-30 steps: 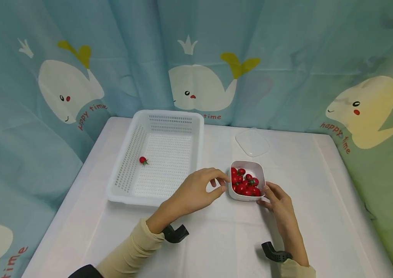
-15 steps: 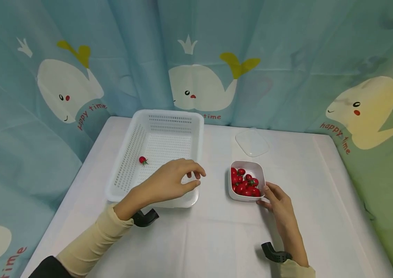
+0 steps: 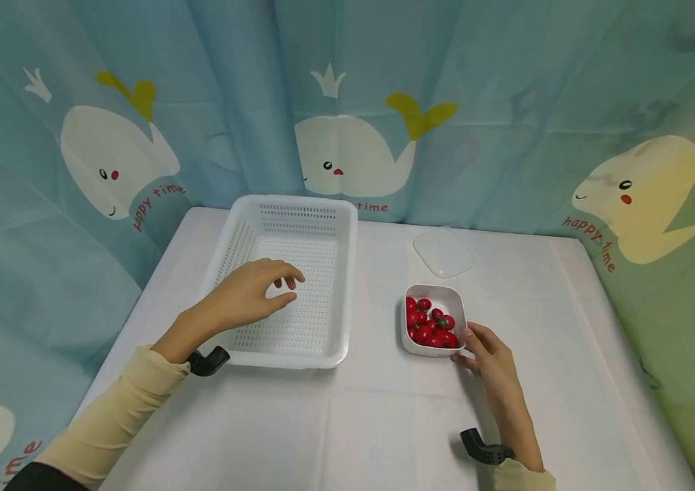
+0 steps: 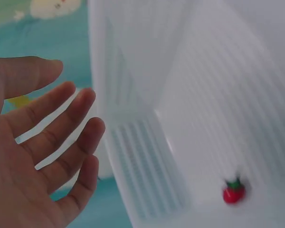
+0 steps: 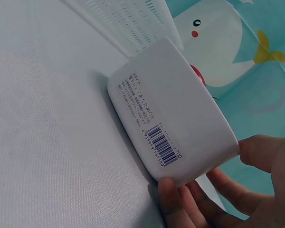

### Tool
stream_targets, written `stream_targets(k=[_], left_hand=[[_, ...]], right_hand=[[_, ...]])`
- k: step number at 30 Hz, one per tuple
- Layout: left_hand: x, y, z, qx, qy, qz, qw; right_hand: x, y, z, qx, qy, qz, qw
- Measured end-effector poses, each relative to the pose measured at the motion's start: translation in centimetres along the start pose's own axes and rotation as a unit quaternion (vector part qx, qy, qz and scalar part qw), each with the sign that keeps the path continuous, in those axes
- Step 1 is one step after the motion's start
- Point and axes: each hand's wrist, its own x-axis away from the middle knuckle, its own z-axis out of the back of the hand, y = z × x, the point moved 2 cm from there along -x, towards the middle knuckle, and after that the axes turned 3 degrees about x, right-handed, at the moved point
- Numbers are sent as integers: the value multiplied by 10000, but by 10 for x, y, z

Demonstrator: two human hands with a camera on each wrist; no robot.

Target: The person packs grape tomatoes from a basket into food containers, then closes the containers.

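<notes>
1. The left hand (image 3: 255,294) hovers over the white basket (image 3: 339,286), fingers spread and holding nothing.
2. One cherry tomato (image 4: 233,192) lies inside the basket.
3. The right hand (image 3: 493,365) grips the tomato container (image 3: 459,300) on the worktop (image 3: 384,423).

The person wore long cream-beige sleeves (image 3: 110,419) with a dark layer at the left upper arm, and a black curved camera mount (image 3: 207,361) strapped under each wrist.
</notes>
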Motion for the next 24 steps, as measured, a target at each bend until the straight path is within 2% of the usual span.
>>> stream_targets(k=[4, 11, 15, 24], left_hand=[[2, -24, 8, -131, -45, 261, 9996], [2, -59, 20, -308, -117, 443, 9985], [-1, -70, 24, -414, -330, 495, 9974], [-9, -82, 36, -684, -918, 264, 9931]], right_hand=[[0, 1, 0, -14, 7, -24, 10000], [0, 0, 0, -17, 15, -40, 10000], [0, 0, -1, -38, 37, -52, 10000], [0, 0, -1, -17, 50, -35, 10000]])
